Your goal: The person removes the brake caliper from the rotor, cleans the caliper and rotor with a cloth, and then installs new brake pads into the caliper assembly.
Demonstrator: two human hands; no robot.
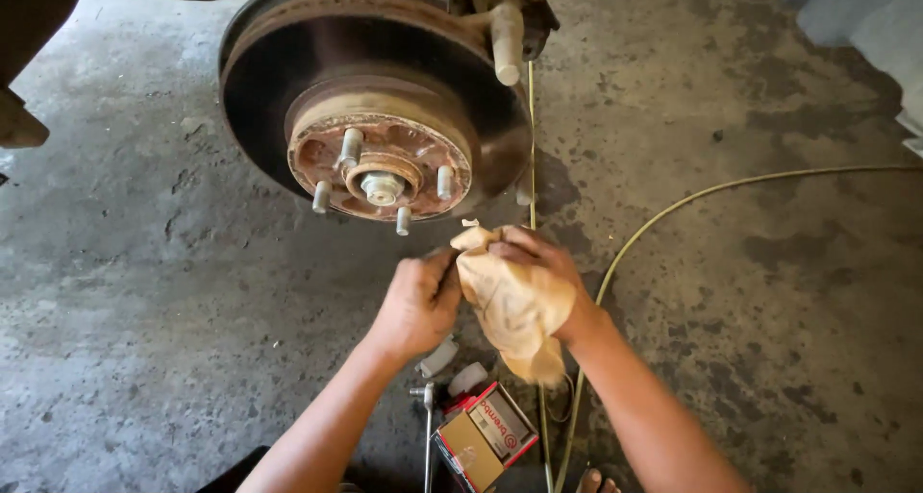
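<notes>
Close to me, a small cardboard box (486, 435) lies on the floor (144, 310). Above it, my right hand (538, 262) grips a tan rag (510, 306); my left hand (420, 301) pinches its edge. Farther off sits the rusty brake disc (370, 99).

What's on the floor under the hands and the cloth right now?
Under the cloth lie a small open cardboard box, a ratchet handle and pale small parts. Anything directly beneath the cloth is covered.

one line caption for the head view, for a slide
Both hands hold a tan cloth below a rusty brake disc.
</notes>
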